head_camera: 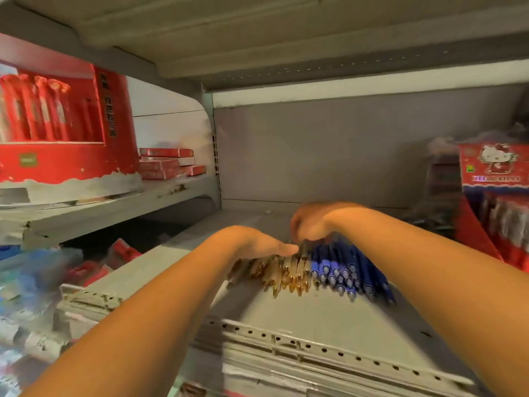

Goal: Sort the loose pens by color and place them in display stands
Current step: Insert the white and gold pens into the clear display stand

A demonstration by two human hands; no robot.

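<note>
Holding the amber pens (283, 275) down under a flat, open left hand (257, 245) while curling the blurred right hand (312, 222) over the adjoining blue pens (343, 270) on the grey shelf (315, 316), grip unclear, likely to keep colours apart.

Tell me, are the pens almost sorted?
Partly. On the shelf, amber pens lie in one bunch beside blue pens. The left hand presses flat on the amber ones; the right hand reaches where the bunches meet, its grip blurred. Both bunches are not yet in display stands.
</note>
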